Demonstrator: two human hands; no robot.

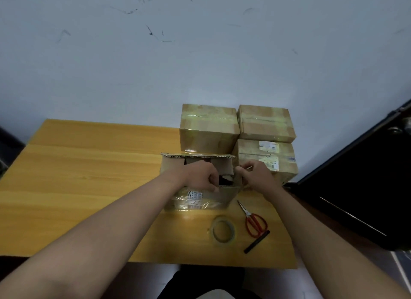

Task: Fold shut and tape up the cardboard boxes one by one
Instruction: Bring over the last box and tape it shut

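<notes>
Open box [200, 180] before three taped boxes [208, 129] (rear right), tape roll [223, 230] and scissors [253, 220] nearer.

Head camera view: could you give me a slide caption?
Both hands, left and right, fold flaps of an open brown cardboard box on a yellow wooden table.

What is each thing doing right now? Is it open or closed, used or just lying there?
Open box: top still open, flaps being folded.
Left hand: grips the near flap.
Right hand: pinches the right flap.
Three boxes behind: closed and taped, two stacked.
Tape roll: lying flat, untouched.
Scissors: blades closed, lying on the table.
Black pen: lying beside the scissors.
</notes>
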